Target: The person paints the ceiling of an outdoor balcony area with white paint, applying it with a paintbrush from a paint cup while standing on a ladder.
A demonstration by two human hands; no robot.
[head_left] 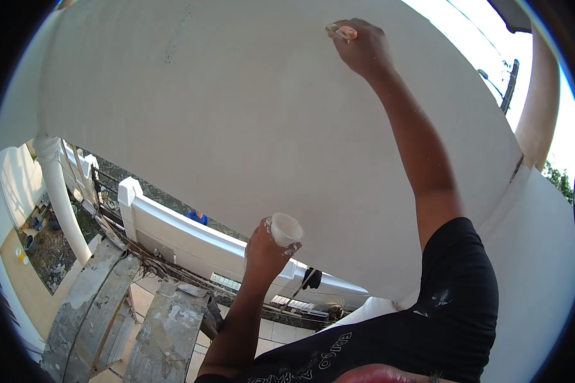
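Observation:
My left hand is wrapped around a translucent white plastic cup; white smears mark the fingers and the rim. The cup is held below the broad off-white wall surface. Raised high at the upper right, my right hand is closed on a small pale, tan-edged thing at that surface. Most of this thing is hidden by the fingers, so its kind cannot be made out. A faint line of dark marks runs down the surface to the left.
Worn, paint-spattered scaffold planks lie below on the left. Behind them run a white-topped boundary wall and a round white column. A person in blue is beyond the boundary wall. A curved column rises at the right.

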